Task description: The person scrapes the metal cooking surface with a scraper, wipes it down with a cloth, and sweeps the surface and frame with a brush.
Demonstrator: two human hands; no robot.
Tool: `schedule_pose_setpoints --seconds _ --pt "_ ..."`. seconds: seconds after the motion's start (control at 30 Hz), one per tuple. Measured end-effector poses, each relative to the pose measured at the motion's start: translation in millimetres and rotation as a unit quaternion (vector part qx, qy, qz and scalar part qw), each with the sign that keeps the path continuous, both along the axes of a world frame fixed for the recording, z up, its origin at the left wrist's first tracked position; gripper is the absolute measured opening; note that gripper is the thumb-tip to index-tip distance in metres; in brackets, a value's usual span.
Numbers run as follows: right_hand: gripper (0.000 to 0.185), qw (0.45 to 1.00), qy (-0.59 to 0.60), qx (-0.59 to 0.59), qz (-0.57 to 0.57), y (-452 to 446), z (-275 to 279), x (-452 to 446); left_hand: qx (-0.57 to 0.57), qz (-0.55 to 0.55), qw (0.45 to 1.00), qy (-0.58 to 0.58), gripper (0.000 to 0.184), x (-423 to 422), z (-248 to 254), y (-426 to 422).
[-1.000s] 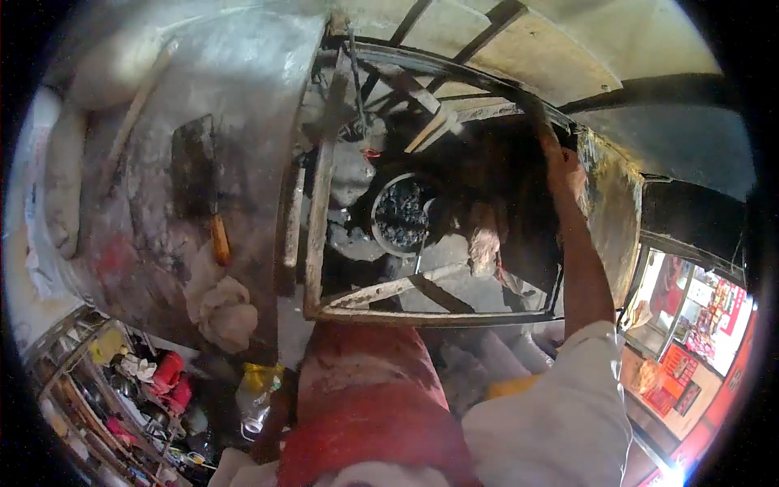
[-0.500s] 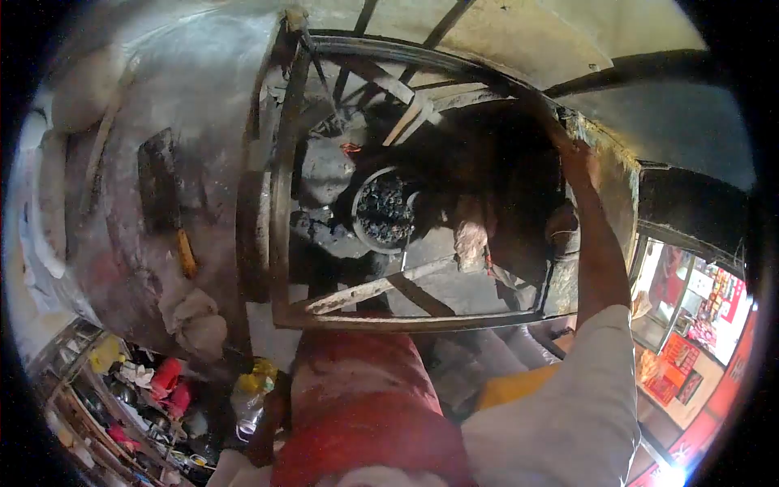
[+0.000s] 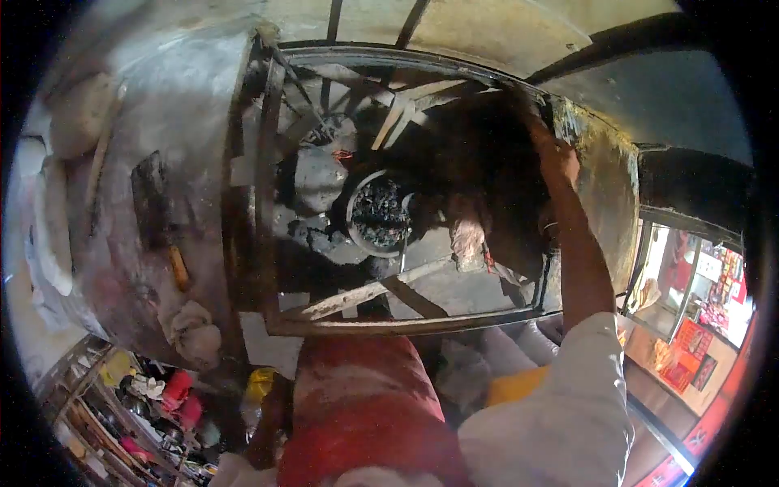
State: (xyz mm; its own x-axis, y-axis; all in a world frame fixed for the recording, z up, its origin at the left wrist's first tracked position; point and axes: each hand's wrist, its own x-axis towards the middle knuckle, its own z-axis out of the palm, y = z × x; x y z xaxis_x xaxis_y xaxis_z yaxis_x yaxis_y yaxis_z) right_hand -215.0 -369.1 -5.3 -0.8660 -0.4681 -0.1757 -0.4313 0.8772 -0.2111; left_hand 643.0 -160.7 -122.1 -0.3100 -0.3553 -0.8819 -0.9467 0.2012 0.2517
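Observation:
My right hand (image 3: 558, 162) reaches to the far right corner of a sooty metal frame (image 3: 406, 327). Its fingers are closed around a dark, long thing (image 3: 527, 109) that merges with the black frame; its kind cannot be made out. Inside the frame, below the hand's level, stands a round metal basin (image 3: 355, 231) filled with black charcoal (image 3: 381, 213). A crumpled pale bundle (image 3: 467, 242) lies right of the basin. My left arm (image 3: 266, 426) hangs low at my side in shadow, beside a clear thing with a yellow top (image 3: 260, 383); the left fingers are hidden.
To the left is a grey worktop (image 3: 195, 105) with a wooden-handled blade (image 3: 178, 268) and a wadded cloth (image 3: 195, 333). A cluttered rack (image 3: 105, 414) stands lower left. Diagonal bars (image 3: 373, 290) cross inside the frame. A stained panel (image 3: 604, 174) borders the right side.
The view has shifted slightly, so most things sit a little further left. My right hand stays at the frame's far right corner, still closed. The left arm remains low.

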Motion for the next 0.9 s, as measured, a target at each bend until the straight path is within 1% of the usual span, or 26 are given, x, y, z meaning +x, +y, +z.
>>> schedule_pose_setpoints --seconds 0.07,0.1,0.17,0.2,0.27,0.3,0.33,0.4,0.43,0.47,0.53,0.57,0.6,0.67,0.7,0.73,0.8,0.83,0.9 --pt "0.059 0.981 0.054 -0.022 -0.186 37 3 -8 0.001 -0.003 1.000 0.002 0.024 0 -1 -4" --pt "0.059 0.980 0.058 -0.027 -0.188 42 9 -6 -0.001 -0.007 1.000 0.000 0.024 -3 -3 -6" --pt "0.055 0.990 0.105 -0.068 -0.065 40 24 9 -0.003 -0.006 1.000 0.001 0.024 -5 -4 -4" --pt "0.055 0.990 0.106 -0.067 -0.069 39 27 6 -0.005 -0.009 1.000 0.002 0.024 -7 -5 -6" --pt "0.053 0.993 0.101 0.048 -0.026 23 21 -10 -0.006 -0.018 1.000 0.002 0.024 -8 -3 -7" --pt "0.052 0.986 0.163 0.007 0.011 21 11 -27 -0.005 -0.024 1.000 -0.001 0.024 -9 -2 -7" --pt "0.052 0.987 0.158 0.008 0.012 22 -4 -54 -0.007 -0.027 1.000 -0.004 0.024 -10 -2 -9" --pt "0.040 0.967 0.227 0.087 0.076 34 -29 -98 -0.006 -0.029 1.000 -0.005 0.024 -12 -1 -9" --pt "0.036 0.948 0.242 0.149 0.141 27 3 -65 -0.005 -0.028 1.000 -0.006 0.024 -12 0 -7" --pt "0.036 0.947 0.245 0.151 0.142 26 27 -51 -0.006 -0.028 1.000 -0.006 0.024 -14 -2 -8" --pt "0.032 0.909 0.166 0.263 0.277 30 54 -38 -0.004 -0.029 1.000 -0.006 0.024 -16 -2 -7" --pt "0.026 0.882 0.269 0.230 0.311 58 -7 -122 -0.004 -0.029 1.000 -0.005 0.024 -18 -4 -8" --pt "0.026 0.881 0.272 0.231 0.310 49 12 -111 -0.003 -0.026 1.000 -0.001 0.024 -19 -7 -8" --pt "0.037 0.890 0.246 0.289 0.254 9 77 -48 -0.006 -0.032 0.999 -0.003 0.024 -24 -8 -9" --pt "0.024 0.941 0.240 0.155 0.184 -5 89 -31 -0.008 -0.033 0.999 -0.003 0.024 -25 -8 -9" --pt "0.024 0.941 0.237 0.152 0.186 -5 75 -46 -0.008 -0.033 0.999 -0.002 0.024 -26 -8 -8" --pt "0.023 0.917 0.253 0.193 0.240 0 30 -97 -0.011 -0.035 0.999 -0.002 0.024 -28 -9 -6" --pt "0.023 0.917 0.252 0.191 0.242 3 18 -112 -0.010 -0.033 0.999 -0.004 0.024 -29 -8 -6" --pt "0.020 0.872 0.284 0.202 0.344 9 7 -123 -0.006 -0.035 0.999 -0.004 0.024 -28 -7 -2"
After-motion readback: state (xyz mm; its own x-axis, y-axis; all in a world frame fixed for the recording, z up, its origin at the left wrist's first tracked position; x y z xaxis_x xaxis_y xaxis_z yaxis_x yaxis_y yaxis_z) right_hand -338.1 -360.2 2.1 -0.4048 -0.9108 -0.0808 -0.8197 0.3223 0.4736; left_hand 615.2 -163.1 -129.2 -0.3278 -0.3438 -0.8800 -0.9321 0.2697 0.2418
